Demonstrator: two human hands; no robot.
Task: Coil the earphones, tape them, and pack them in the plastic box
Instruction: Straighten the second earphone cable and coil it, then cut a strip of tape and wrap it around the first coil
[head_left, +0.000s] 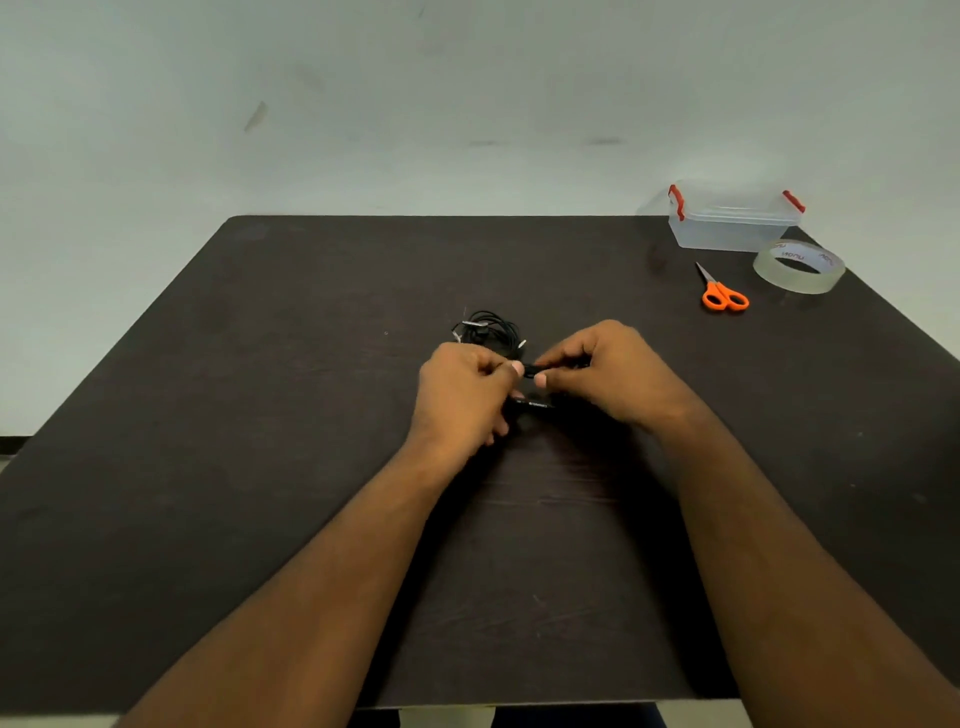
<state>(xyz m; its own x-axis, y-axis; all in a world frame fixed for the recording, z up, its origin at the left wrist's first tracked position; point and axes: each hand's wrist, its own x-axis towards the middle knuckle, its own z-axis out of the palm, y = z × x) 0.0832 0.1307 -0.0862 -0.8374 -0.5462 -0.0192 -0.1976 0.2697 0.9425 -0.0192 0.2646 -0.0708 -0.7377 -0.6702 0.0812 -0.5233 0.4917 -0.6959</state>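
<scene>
Black earphones (488, 330) lie in a loose tangle on the dark table (260, 415), just beyond my hands. My left hand (462, 395) and my right hand (608, 374) meet at the table's middle, each pinching a stretch of the black earphone cable between thumb and fingers. A short black piece of the cable shows below the thumbs. The clear plastic box (727, 221) with red latches stands at the far right corner, lid on. A roll of clear tape (797, 267) lies in front of it, and orange-handled scissors (722, 293) lie to the tape's left.
The table's far edge runs along a pale wall (415, 104). Its near edge is at the bottom of the view, under my forearms.
</scene>
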